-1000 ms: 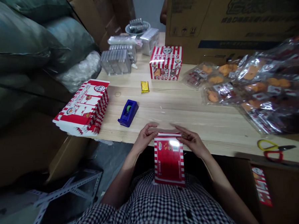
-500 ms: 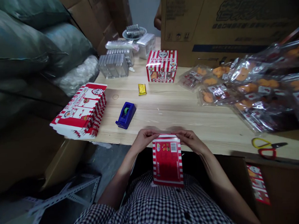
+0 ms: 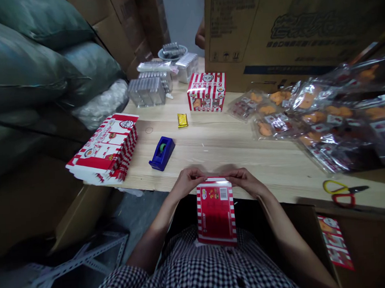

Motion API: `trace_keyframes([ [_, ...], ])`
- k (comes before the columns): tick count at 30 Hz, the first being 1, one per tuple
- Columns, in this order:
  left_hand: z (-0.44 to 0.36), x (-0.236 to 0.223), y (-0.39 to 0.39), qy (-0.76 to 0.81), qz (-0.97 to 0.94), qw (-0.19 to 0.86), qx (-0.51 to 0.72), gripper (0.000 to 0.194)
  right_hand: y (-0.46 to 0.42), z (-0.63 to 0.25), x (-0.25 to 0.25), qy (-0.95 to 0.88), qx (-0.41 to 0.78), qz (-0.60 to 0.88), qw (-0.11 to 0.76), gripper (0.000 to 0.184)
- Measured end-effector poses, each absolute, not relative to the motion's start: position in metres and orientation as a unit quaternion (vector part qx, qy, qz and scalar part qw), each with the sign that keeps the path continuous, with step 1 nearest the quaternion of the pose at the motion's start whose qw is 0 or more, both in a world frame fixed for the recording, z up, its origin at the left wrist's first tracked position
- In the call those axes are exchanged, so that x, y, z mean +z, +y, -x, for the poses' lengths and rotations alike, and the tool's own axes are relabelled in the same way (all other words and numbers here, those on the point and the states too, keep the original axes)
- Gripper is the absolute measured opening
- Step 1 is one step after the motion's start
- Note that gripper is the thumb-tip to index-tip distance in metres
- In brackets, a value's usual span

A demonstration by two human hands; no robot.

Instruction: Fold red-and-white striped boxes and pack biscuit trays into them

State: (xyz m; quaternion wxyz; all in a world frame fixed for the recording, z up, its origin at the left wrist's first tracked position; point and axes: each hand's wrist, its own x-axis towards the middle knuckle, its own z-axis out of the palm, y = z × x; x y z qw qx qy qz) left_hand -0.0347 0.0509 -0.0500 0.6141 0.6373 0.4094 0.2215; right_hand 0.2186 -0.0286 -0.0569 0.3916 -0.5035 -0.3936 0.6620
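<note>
Nearest to us, our checked shirt (image 3: 196,275) meets the lower end of a flat red-and-white carton (image 3: 216,216), held at the near edge of the bench (image 3: 231,148), printed side up. Our left hand (image 3: 186,183) pinches its far left corner and our right hand (image 3: 248,180) its far right corner, fingers bent in, thumbs close to the rim. Gripped this way, with the low end against us, the carton probably stays level and steady. Low on our right, a striped card (image 3: 335,242) lies in a brown box; above it, scissors (image 3: 351,191) with yellow and red handles rest near the bench edge, seemingly within reach. Left of centre sits a blue tape dispenser (image 3: 161,160), and farther left a pile of flat cartons (image 3: 102,144), overlapped perhaps to save room. Beyond are a small yellow packet (image 3: 182,120), an upright striped box (image 3: 207,91) and, rightward, clear bags of orange pieces (image 3: 277,124). The bench is pale wood. At its far end stand clear plastic trays (image 3: 147,92), a large cardboard box (image 3: 234,30) and another person's hand (image 3: 200,35); green sacks (image 3: 20,67) crowd the left.
</note>
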Motion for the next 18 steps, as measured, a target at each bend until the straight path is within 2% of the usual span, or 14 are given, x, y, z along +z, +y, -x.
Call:
trace_keyframes([
  [10,0.046,-0.022,0.055,0.296,-0.63,0.704,0.139,0.033,-0.037,-0.223,-0.055,-0.39,0.667,0.503,0.387,0.028],
  [15,0.055,-0.023,0.034,0.331,-0.576,0.729,0.163,0.046,-0.059,-0.219,-0.047,-0.398,0.656,0.507,0.393,0.037],
  [18,0.056,-0.026,0.023,0.348,-0.564,0.725,0.189,0.046,-0.07,-0.213,-0.041,-0.398,0.633,0.522,0.41,0.04],
])
